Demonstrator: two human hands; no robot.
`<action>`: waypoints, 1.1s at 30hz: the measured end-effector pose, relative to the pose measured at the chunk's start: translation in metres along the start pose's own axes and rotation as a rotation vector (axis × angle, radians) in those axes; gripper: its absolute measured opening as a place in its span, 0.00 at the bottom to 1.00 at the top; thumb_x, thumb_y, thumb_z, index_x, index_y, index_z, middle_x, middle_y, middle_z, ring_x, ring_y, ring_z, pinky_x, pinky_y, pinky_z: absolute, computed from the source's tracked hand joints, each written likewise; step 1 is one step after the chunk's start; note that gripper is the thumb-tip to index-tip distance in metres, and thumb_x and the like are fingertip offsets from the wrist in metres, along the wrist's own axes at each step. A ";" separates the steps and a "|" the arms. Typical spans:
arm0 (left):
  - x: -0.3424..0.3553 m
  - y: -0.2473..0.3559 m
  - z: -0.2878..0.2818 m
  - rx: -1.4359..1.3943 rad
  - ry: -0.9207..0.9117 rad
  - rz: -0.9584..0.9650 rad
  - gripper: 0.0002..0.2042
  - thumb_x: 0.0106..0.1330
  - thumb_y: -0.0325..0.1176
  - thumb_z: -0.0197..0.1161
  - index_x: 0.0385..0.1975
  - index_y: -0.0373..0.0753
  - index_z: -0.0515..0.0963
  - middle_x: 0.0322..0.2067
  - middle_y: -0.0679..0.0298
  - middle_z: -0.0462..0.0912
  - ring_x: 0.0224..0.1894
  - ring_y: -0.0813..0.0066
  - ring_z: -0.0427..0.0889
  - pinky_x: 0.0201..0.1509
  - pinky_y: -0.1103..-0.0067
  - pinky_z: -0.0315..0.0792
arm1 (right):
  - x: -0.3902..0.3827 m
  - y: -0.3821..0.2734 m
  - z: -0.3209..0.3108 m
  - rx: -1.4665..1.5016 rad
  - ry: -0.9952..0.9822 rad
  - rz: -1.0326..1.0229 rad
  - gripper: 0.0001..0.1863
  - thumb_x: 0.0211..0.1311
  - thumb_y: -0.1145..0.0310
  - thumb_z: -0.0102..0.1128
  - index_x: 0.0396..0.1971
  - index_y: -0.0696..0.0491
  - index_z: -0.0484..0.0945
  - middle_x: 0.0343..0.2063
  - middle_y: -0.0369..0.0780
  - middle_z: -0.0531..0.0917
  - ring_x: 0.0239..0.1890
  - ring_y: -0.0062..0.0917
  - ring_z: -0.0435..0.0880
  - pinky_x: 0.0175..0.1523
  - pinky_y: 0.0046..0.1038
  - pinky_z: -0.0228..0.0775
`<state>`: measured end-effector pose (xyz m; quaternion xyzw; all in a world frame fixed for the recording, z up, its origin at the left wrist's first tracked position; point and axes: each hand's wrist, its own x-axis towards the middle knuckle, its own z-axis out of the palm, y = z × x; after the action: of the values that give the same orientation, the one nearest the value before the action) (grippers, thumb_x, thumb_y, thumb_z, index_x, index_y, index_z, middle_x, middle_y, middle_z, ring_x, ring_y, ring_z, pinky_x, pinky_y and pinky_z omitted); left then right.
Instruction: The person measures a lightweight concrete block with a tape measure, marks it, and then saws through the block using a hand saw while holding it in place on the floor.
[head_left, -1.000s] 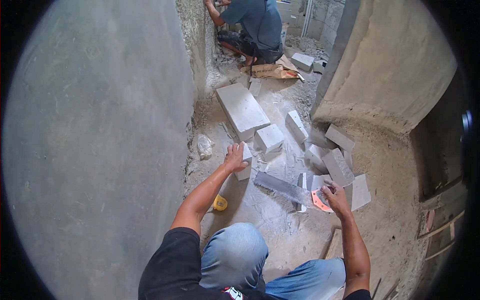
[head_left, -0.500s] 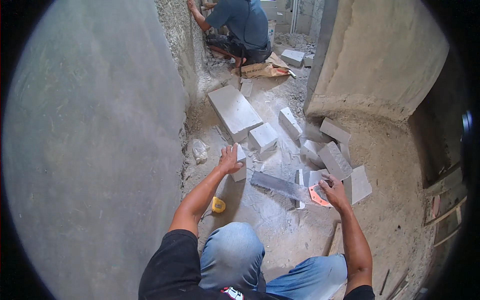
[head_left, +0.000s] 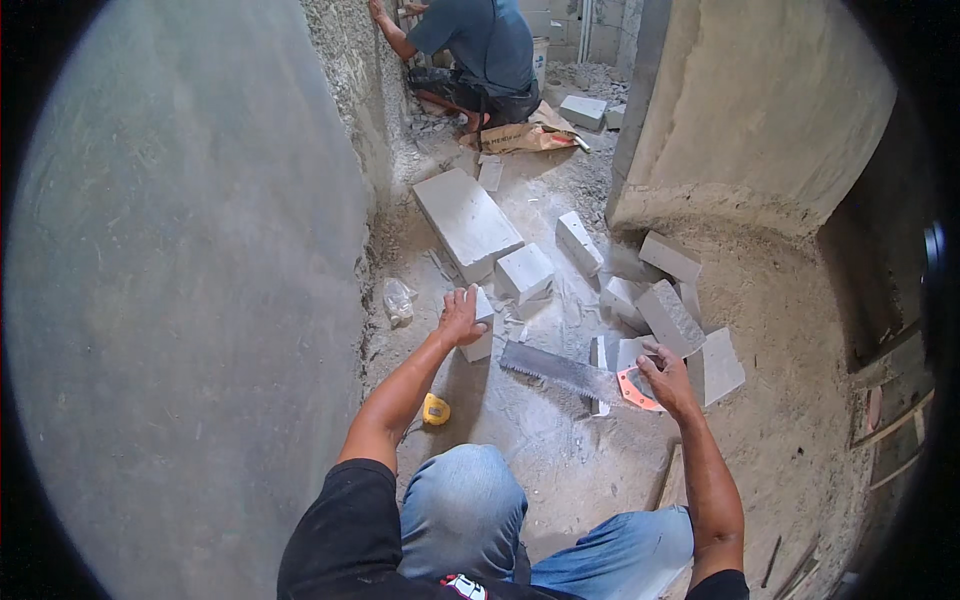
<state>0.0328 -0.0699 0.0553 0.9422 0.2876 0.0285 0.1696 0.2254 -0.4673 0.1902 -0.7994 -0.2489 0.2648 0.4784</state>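
My left hand [head_left: 461, 317] is closed over the top of a small pale concrete block [head_left: 478, 347], which stands on the dusty floor ahead of my left knee. In my right hand [head_left: 664, 377] is the orange handle of a handsaw [head_left: 560, 371]. Its toothed grey blade points left toward the block, and a gap separates the blade tip from it. Part of the saw passes over a pale block piece [head_left: 600, 352] on the floor. My fingers partly cover the saw handle.
A yellow tape measure [head_left: 436, 409] and a clear plastic bag [head_left: 398, 301] lie at left. Beyond are a large white block [head_left: 467, 222] and a smaller one [head_left: 525, 272]; several more pile up [head_left: 671, 318] at right. A co-worker [head_left: 480, 50] crouches by the far wall near a paper sack [head_left: 520, 137].
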 end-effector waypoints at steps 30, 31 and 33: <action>0.015 -0.043 -0.043 -0.607 -0.257 0.012 0.30 0.53 0.50 0.71 0.50 0.34 0.77 0.44 0.55 0.83 0.48 0.66 0.80 0.51 0.70 0.72 | -0.001 -0.002 -0.001 -0.038 -0.008 0.026 0.25 0.66 0.63 0.59 0.57 0.62 0.71 0.42 0.45 0.84 0.42 0.23 0.82 0.49 0.25 0.72; 0.014 -0.042 -0.042 -0.611 -0.263 0.005 0.30 0.53 0.50 0.71 0.50 0.34 0.77 0.44 0.55 0.83 0.48 0.66 0.80 0.51 0.70 0.72 | 0.001 0.002 -0.001 -0.040 -0.013 0.034 0.25 0.66 0.63 0.59 0.57 0.62 0.71 0.42 0.45 0.84 0.42 0.23 0.82 0.49 0.25 0.72; 0.011 -0.037 -0.040 -0.575 -0.455 -0.117 0.33 0.57 0.50 0.69 0.60 0.39 0.72 0.54 0.59 0.78 0.57 0.68 0.73 0.58 0.71 0.69 | 0.005 0.009 -0.003 -0.055 -0.026 0.068 0.25 0.66 0.63 0.60 0.58 0.62 0.71 0.43 0.46 0.84 0.43 0.24 0.82 0.50 0.25 0.72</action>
<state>0.0166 -0.0228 0.0798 0.8203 0.2763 -0.1119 0.4882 0.2319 -0.4697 0.1827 -0.8169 -0.2350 0.2841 0.4436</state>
